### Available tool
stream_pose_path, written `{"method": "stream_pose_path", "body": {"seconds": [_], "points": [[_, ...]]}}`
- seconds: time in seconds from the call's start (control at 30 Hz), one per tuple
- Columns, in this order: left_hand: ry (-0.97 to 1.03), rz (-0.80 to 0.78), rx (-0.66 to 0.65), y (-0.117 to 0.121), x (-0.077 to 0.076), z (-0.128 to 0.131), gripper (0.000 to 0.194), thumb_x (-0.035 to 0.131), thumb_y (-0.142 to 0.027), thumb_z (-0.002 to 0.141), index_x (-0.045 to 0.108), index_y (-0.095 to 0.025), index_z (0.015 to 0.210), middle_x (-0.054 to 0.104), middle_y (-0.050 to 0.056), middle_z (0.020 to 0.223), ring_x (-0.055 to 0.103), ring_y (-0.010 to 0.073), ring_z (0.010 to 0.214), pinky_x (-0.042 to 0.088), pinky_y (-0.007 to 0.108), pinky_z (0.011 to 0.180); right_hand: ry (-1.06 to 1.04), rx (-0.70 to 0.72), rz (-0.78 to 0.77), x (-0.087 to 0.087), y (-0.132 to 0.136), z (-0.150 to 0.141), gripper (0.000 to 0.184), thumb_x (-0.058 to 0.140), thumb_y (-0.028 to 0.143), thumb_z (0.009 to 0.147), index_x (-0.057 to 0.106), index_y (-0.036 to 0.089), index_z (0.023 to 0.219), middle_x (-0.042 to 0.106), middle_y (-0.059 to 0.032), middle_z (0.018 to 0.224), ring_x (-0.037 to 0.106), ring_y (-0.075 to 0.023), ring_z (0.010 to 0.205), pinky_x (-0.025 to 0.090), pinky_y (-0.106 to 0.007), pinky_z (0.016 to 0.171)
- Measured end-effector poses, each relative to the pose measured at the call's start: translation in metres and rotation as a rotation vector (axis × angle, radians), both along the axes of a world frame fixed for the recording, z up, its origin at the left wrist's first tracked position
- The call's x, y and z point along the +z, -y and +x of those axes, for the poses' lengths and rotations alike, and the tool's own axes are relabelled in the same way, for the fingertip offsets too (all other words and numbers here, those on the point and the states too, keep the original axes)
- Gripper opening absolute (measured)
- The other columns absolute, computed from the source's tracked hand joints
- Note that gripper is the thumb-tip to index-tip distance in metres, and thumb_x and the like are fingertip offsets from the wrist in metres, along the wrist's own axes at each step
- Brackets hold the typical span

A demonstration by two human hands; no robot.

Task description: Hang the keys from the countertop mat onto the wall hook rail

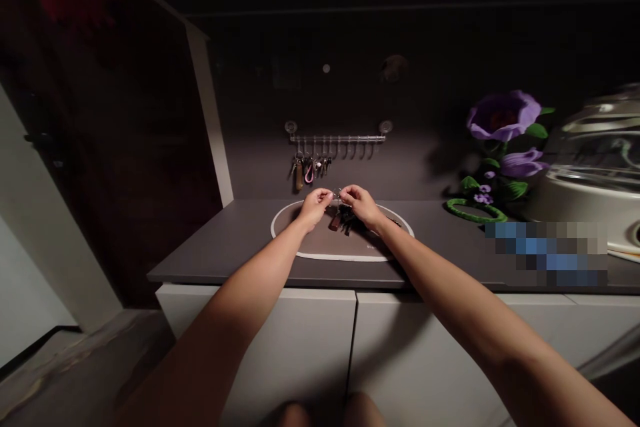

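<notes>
My left hand (pixel 315 208) and my right hand (pixel 362 205) face each other above a brown oval mat (pixel 325 248) with a white rim. Both are closed, fingertips pinching a small metal key ring (pixel 337 194) between them. Below the ring I see a reddish-brown fob (pixel 335 222) and dark keys (pixel 347 225); whether they hang free or touch the mat I cannot tell. On the wall behind, a clear hook rail (pixel 340 139) carries several bunches of keys at its left half, among them a brown tag (pixel 299 175) and a pink loop (pixel 309 175).
The mat lies on a dark counter (pixel 215 250) above white cabinet doors (pixel 305 327). To the right stand purple flowers (pixel 506 117), a green ring (pixel 475 212) and a large pale appliance with a clear lid (pixel 595 193). A dark door (pixel 135 147) is at the left.
</notes>
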State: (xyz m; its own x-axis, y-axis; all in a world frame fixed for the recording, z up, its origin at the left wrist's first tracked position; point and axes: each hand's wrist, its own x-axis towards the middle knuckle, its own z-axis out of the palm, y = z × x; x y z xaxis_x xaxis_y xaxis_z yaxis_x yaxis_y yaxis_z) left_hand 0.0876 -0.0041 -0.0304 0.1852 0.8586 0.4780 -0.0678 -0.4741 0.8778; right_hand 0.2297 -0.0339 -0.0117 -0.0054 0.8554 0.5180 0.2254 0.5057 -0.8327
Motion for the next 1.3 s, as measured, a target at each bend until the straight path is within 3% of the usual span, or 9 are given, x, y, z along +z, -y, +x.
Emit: {"method": "stream_pose_path", "body": {"seconds": [0.23, 0.5, 0.67, 1.03, 1.3], "points": [[-0.118, 0.115, 0.129, -0.003, -0.002, 0.000, 0.011, 0.050, -0.022, 0.077, 0.058, -0.014, 0.075, 0.060, 0.001, 0.069, 0.052, 0.0104, 0.064, 0.041, 0.024, 0.068, -0.210, 0.017, -0.045, 0.022, -0.013, -0.002, 0.020, 0.063, 0.031, 0.066, 0.050, 0.017, 0.071, 0.053, 0.0018, 0.071, 0.051, -0.0093, 0.070, 0.044, -0.025, 0.071], [-0.334, 0.256, 0.187, -0.005, -0.007, 0.001, 0.013, 0.046, -0.019, 0.078, 0.057, -0.015, 0.071, 0.061, 0.001, 0.070, 0.054, 0.0124, 0.068, 0.041, 0.025, 0.068, -0.290, -0.091, -0.053, 0.059, -0.042, -0.009, 0.013, 0.057, 0.025, 0.070, 0.046, 0.018, 0.072, 0.052, 0.0018, 0.069, 0.052, -0.0094, 0.065, 0.045, -0.022, 0.056], [-0.370, 0.266, 0.211, -0.005, -0.008, 0.002, 0.013, 0.046, -0.019, 0.078, 0.057, -0.016, 0.071, 0.060, 0.001, 0.070, 0.053, 0.0124, 0.068, 0.040, 0.024, 0.068, -0.337, -0.147, -0.063, 0.075, -0.056, -0.016, 0.008, 0.052, 0.020, 0.074, 0.045, 0.018, 0.071, 0.051, 0.0020, 0.067, 0.052, -0.0085, 0.060, 0.044, -0.021, 0.052], [-0.333, 0.246, 0.197, -0.009, -0.011, 0.002, 0.014, 0.047, -0.020, 0.077, 0.058, -0.016, 0.070, 0.060, 0.001, 0.069, 0.054, 0.0136, 0.069, 0.041, 0.026, 0.069, -0.411, -0.239, -0.099, 0.085, -0.083, -0.017, 0.007, 0.047, 0.012, 0.073, 0.046, 0.017, 0.069, 0.051, 0.0016, 0.058, 0.050, -0.0079, 0.053, 0.045, -0.021, 0.051], [-0.310, 0.199, 0.184, -0.008, -0.011, 0.002, 0.014, 0.046, -0.020, 0.077, 0.057, -0.016, 0.070, 0.059, 0.001, 0.068, 0.054, 0.0130, 0.068, 0.041, 0.026, 0.069, -0.426, -0.243, -0.144, 0.078, -0.089, -0.017, 0.008, 0.046, 0.010, 0.073, 0.048, 0.016, 0.068, 0.054, -0.0001, 0.058, 0.051, -0.0073, 0.051, 0.045, -0.020, 0.048]]}}
